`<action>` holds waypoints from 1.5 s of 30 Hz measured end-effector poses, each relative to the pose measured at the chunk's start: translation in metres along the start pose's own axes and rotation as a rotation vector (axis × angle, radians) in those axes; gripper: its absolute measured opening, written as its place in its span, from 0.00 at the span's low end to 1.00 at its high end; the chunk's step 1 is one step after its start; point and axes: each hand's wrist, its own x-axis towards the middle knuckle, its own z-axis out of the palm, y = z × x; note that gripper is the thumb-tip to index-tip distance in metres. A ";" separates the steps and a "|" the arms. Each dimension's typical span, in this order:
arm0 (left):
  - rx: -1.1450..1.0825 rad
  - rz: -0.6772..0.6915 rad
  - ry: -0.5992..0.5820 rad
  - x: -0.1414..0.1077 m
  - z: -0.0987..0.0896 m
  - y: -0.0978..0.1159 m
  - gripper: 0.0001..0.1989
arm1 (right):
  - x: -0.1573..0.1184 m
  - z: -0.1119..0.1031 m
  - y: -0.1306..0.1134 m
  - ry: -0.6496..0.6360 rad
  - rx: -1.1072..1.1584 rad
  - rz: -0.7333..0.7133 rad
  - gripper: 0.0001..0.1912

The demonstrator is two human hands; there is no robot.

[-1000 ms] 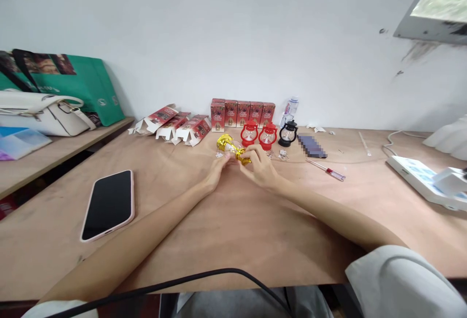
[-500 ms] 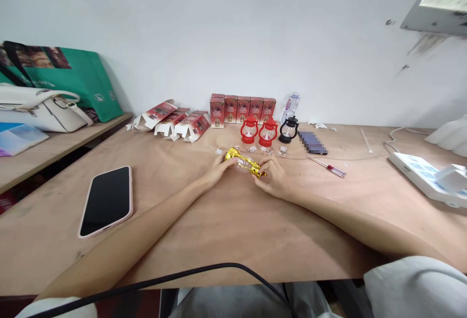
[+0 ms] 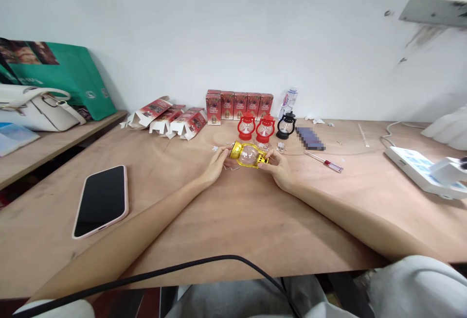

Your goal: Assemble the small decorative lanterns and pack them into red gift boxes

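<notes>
A gold lantern with a clear globe (image 3: 249, 154) lies on its side between my hands, over the middle of the table. My left hand (image 3: 216, 166) is closed on its base end, at the left. At the right, the fingers of my right hand (image 3: 280, 169) pinch its narrow top. Behind it stand a red lantern (image 3: 246, 127), a second red lantern (image 3: 265, 129) and a black lantern (image 3: 286, 126), all upright. Small wire pieces (image 3: 281, 147) lie in front of them.
Red boxes (image 3: 213, 109) stand by the wall, with opened boxes (image 3: 189, 122) to their left. A phone (image 3: 101, 200) lies at the left. A screwdriver (image 3: 324, 161), a pixelated dark object (image 3: 310, 138) and a power strip (image 3: 425, 172) are at the right. A black cable (image 3: 182, 264) crosses the front.
The gold lantern has turned in my hands, so its clear globe and gold frame show more fully and it lies more level. The whole view has shifted slightly.
</notes>
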 end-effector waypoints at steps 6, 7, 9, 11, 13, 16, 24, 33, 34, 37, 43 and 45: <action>0.477 0.072 0.175 -0.009 0.001 0.004 0.11 | 0.010 -0.009 -0.002 0.084 0.311 0.189 0.16; 0.603 0.078 0.198 -0.012 0.001 0.006 0.11 | 0.010 -0.010 -0.002 0.084 0.322 0.192 0.16; 0.777 0.095 0.239 -0.019 0.004 0.011 0.15 | 0.010 -0.010 -0.003 0.069 0.334 0.194 0.17; 0.829 0.155 0.254 -0.025 0.005 0.016 0.20 | 0.009 -0.006 -0.003 0.023 0.328 0.206 0.18; 0.783 0.252 0.174 -0.029 0.007 0.019 0.25 | 0.008 0.000 -0.003 -0.058 0.293 0.209 0.20; 0.539 0.330 -0.054 -0.029 0.007 0.019 0.28 | 0.005 0.013 0.001 -0.255 0.173 0.152 0.21; 0.184 0.378 0.091 -0.025 0.008 0.012 0.22 | 0.038 0.043 0.014 -0.283 -0.481 -0.306 0.15; 0.386 0.548 0.336 -0.007 -0.012 0.002 0.27 | 0.084 0.059 0.024 -0.284 -1.412 -0.375 0.15; 0.384 0.570 0.345 -0.003 -0.014 0.000 0.27 | 0.084 0.058 0.024 -0.292 -1.412 -0.367 0.15; 0.367 0.558 0.401 0.005 -0.020 -0.005 0.27 | 0.082 0.056 0.026 -0.300 -1.416 -0.335 0.16; 0.385 0.583 0.422 0.009 -0.022 -0.004 0.24 | 0.086 0.051 0.030 -0.298 -1.357 -0.323 0.13; 0.378 0.635 0.407 0.009 -0.021 -0.004 0.24 | 0.088 0.050 0.031 -0.292 -1.338 -0.326 0.12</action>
